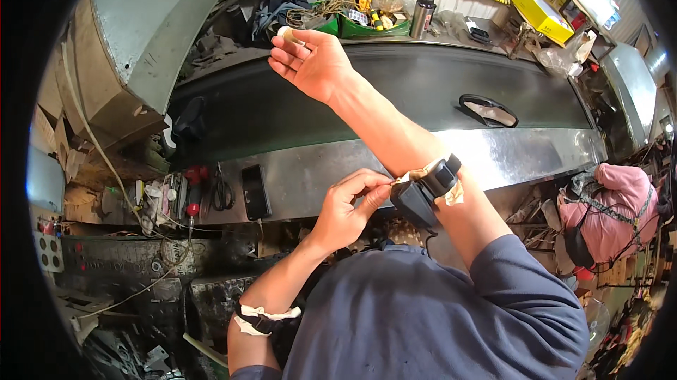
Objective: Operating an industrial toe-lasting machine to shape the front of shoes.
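Note:
My right arm reaches up and across toward the upper left. My right hand [310,62] is raised above the dark belt [395,73], palm turned up and fingers loosely apart, with a pale covering [285,32] on one fingertip. Strapped round my right forearm is a black device [416,200] with pale cloth padding [453,195] showing at its edges. The fingers of my left hand [350,209] pinch an edge of that padding beside the device. A black shoe [488,110] with a light insole lies on the belt, apart from both hands.
A phone [256,192] and black scissors [223,195] lie on the metal ledge [493,158]. Behind the belt stand a green tray [374,29] of odds and ends, a steel flask [422,16] and a yellow box [541,14]. A pink garment [610,214] hangs at right.

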Motion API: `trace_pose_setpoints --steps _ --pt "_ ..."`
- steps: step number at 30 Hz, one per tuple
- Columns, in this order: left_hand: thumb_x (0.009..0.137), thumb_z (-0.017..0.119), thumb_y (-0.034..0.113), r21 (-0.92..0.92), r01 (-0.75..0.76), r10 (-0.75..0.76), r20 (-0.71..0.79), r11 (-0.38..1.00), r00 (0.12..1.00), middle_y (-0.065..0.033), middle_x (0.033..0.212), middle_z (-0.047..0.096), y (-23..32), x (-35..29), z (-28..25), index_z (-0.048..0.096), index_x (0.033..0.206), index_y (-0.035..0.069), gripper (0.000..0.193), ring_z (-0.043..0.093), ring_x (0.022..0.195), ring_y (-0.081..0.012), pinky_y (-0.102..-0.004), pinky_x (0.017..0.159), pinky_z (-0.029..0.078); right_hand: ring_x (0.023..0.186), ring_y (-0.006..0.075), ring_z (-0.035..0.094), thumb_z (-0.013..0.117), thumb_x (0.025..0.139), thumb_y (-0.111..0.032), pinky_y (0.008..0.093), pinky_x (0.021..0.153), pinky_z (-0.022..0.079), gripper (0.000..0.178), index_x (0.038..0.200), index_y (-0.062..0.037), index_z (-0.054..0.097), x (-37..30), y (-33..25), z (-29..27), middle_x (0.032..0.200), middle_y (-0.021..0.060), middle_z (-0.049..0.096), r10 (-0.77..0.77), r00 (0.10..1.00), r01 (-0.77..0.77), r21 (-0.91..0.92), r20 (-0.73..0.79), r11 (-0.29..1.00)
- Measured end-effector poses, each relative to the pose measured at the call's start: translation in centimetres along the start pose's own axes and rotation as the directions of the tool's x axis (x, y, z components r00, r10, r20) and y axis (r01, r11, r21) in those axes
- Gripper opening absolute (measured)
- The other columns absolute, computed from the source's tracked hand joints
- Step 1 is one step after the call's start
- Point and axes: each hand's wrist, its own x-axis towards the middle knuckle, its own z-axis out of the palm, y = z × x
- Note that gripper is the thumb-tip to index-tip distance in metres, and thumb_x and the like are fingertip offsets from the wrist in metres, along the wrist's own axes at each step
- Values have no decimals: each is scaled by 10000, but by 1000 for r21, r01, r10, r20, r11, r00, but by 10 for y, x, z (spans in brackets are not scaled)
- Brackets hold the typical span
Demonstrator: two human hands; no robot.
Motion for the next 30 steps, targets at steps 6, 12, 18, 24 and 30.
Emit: trace_pose_setpoints --steps 6,12,18,24,30 --pt "995 659 104 -5 270 -264 198 963 944 -74 1004 733 -14 2 -7 700 1127 -24 189 669 921 -131 -285 843 529 884 266 670 668 940 -160 424 892 572 203 1073 -13 623 15 8 -30 1020 148 691 -103 991 76 -276 -88 958" --pt "960 680 86 17 397 -390 -153 918 908 -117 1018 758 -78 -31 -52 703 1160 -28 232 712 945 -166 -301 877 545 688 265 699 632 850 -84 426 665 555 420 1269 -60 636 -2 30 -89 850 84 732 25 806 425 -550 591 -718" --pt "922 730 69 247 190 -162 -130 950 978 -120 951 750 -22 -3 -37 728 1074 -29 180 718 870 -176 -292 815 550 794 215 737 672 851 -202 424 837 490 184 974 -70 706 -14 47 -114 813 31 744 509 690 552 81 514 -830" --pt "876 755 11 337 -91 76 58 937 995 -112 918 744 20 53 -5 738 1039 -26 168 719 831 -198 -306 791 561 722 278 721 654 849 -178 521 992 448 180 948 -50 735 -15 74 -154 729 82 723 706 556 596 382 439 -707" --pt "799 829 8 313 -48 20 94 948 995 -68 807 682 17 76 13 749 1074 -9 287 662 711 -140 -262 650 540 831 315 732 670 860 -176 590 1104 358 183 975 -69 763 -1 73 -159 876 50 740 755 567 663 360 330 -656"
